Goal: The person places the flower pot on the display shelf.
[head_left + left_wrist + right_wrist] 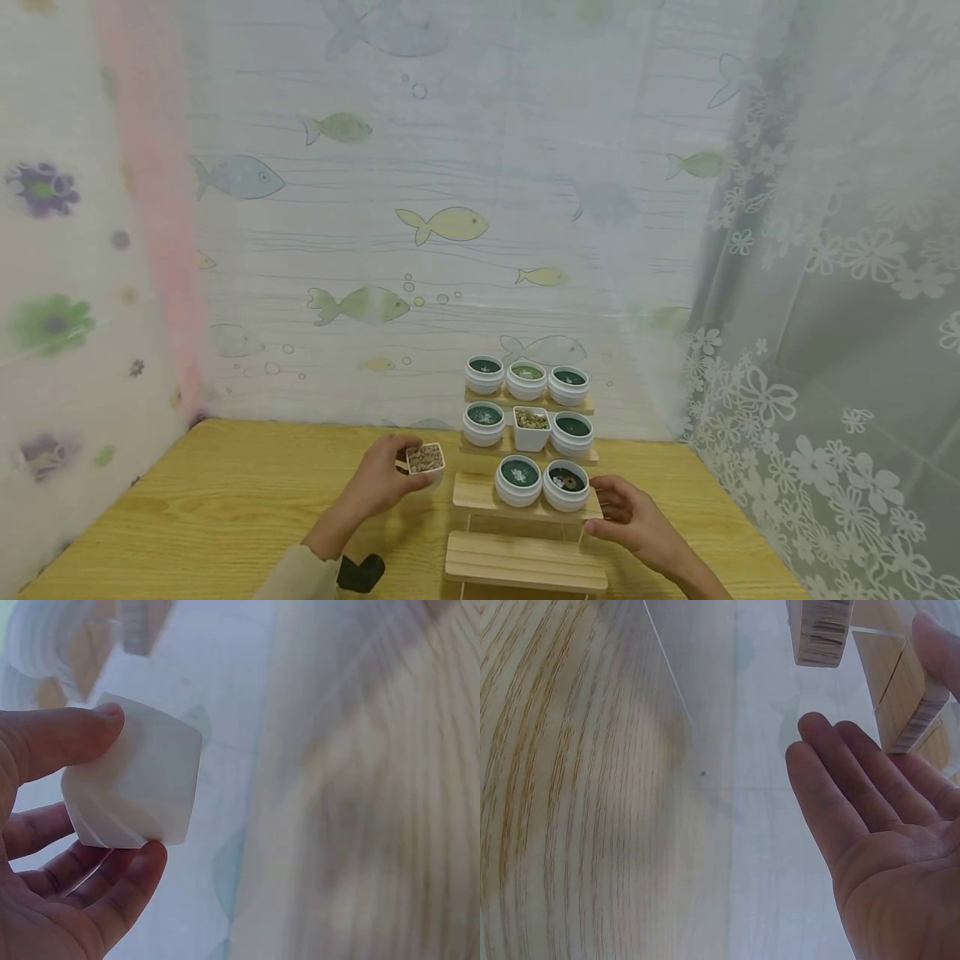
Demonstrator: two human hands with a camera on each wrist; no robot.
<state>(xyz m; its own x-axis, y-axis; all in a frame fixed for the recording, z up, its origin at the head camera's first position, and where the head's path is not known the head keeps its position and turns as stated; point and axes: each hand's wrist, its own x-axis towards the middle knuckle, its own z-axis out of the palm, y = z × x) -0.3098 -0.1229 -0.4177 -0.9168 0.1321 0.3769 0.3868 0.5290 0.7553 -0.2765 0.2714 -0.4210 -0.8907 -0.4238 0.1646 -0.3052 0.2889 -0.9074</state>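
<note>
My left hand [384, 477] grips a small white square cup [426, 460] filled with tan, grainy bits, left of a tiered wooden stand [480, 493]. In the left wrist view the thumb presses one smooth side of the cup and the fingertips are under the opposite side. My right hand [633, 521] is at the right end of the stand's third tier, its fingers extended in the right wrist view beside the wooden board end [915, 724]. Closest to it stands a round white pot [566, 497] with dark contents and a small ring-shaped piece.
More round white pots with green contents, such as one at the back [484, 383], fill the upper tiers around another square cup [530, 435] of grainy bits. The lowest wooden board [525, 560] is bare. A black object [362, 573] lies by the left sleeve.
</note>
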